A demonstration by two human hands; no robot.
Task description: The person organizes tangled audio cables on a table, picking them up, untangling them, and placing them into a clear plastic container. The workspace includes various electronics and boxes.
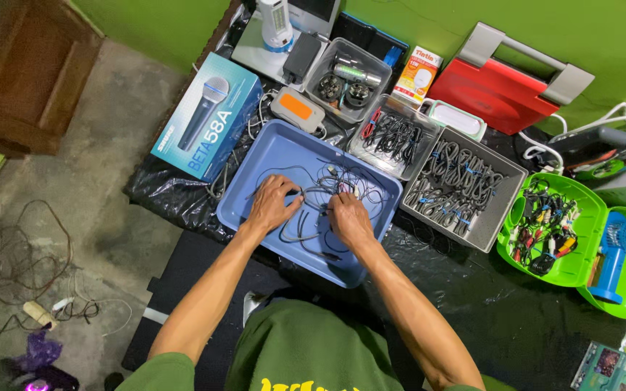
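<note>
Your green shirt [306,355] fills the near edge, and both bare forearms reach away from it over the black-covered table [487,304] into the blue tray [255,170]. Tangled grey cables [327,185] lie loose in that tray, under and between your hands. Right of it stand two grey bins of bundled black cables [458,185], then a green case [588,210] with coloured plugs and a blue tool. Left of the tray lies a blue microphone box [208,116]; far behind sit a small bin of round parts [345,76] and a red case [501,83]. Your left hand [271,204] rests palm down, fingers curled into the cables. Your right hand [349,217] pinches a cable end near the tray's middle, just beside the left.
</note>
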